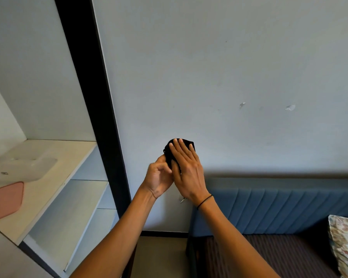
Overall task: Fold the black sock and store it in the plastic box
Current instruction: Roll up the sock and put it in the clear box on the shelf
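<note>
Two bare forearms reach up and forward from the bottom of the view, meeting in mid-air in front of a plain pale wall. Between the hands is the black sock (170, 155), bunched small, with only its top and left edge showing. The right hand (186, 167) lies flat over it, fingers straight and together, pressing the cloth toward the left hand (159, 177), whose curled fingers and thumb close on the sock's lower edge (likely so the fold stays tight while no surface supports it). A thin dark band circles the right wrist. To the left, a cream shelf (68, 157) holds a clear plastic box (28, 167), well apart from the hands, with a pink lid-like shape just below it. A blue padded headboard (279, 205) sits lower right. The sock appears folded but not yet stored.
</note>
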